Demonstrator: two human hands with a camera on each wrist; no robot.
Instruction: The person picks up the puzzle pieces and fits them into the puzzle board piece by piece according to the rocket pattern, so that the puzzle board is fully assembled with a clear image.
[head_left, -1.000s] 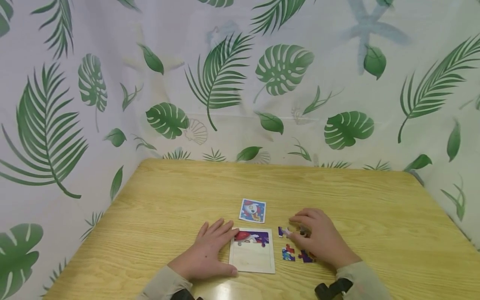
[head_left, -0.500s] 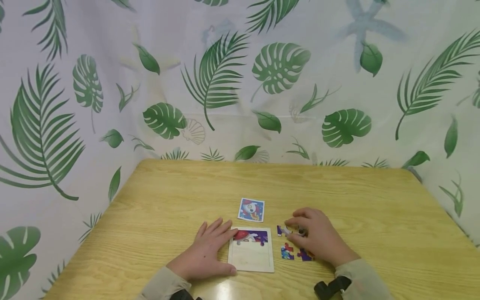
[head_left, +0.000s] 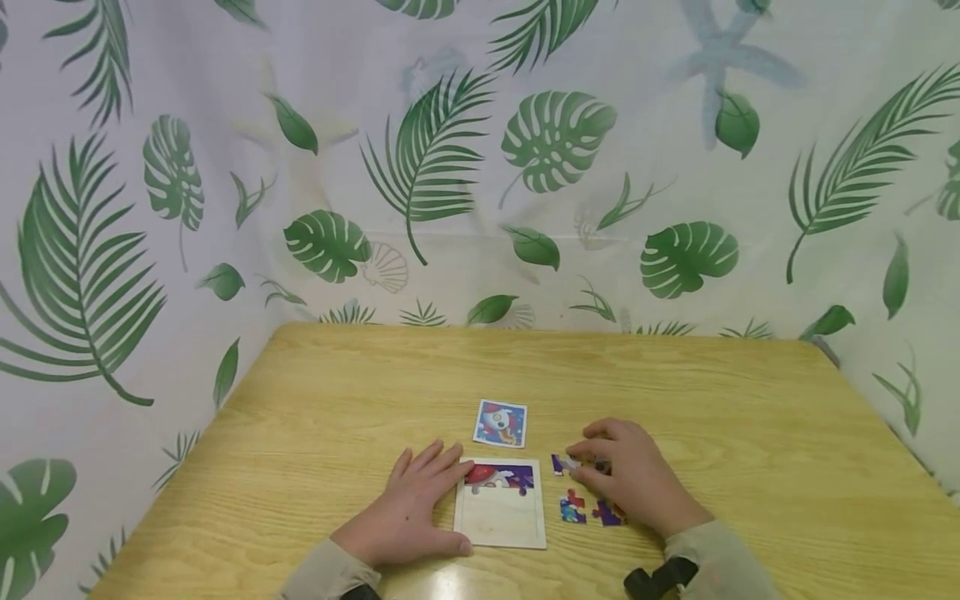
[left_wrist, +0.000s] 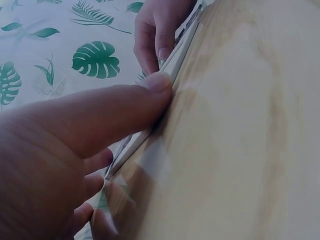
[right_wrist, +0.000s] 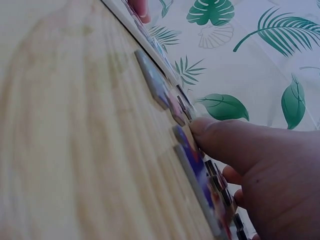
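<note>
A square wooden puzzle tray (head_left: pixel 498 525) lies on the table, its top row filled with red, white and purple puzzle pieces (head_left: pixel 512 476). My left hand (head_left: pixel 411 512) rests spread at the tray's left side, index fingertip at the upper left corner and thumb at the lower left edge. To the tray's right, my right hand (head_left: pixel 636 475) pinches a small puzzle piece (head_left: pixel 572 464) between thumb and fingers, low over the table. Its far side is partly hidden by the hand. Loose pieces lie nearer me: a blue-and-red piece (head_left: pixel 572 507) and a purple piece (head_left: pixel 607 513).
Behind the tray lies a square picture card (head_left: pixel 500 423) with a rocket-like print. More loose pieces (right_wrist: pixel 195 165) show edge-on beside the right thumb in the right wrist view. A leaf-print curtain (head_left: pixel 450 167) borders the wooden table (head_left: pixel 360 375) at the back and sides.
My right fingers have shifted slightly left around the puzzle piece. The left hand keeps its place on the tray. The whole head view has drifted a little.
</note>
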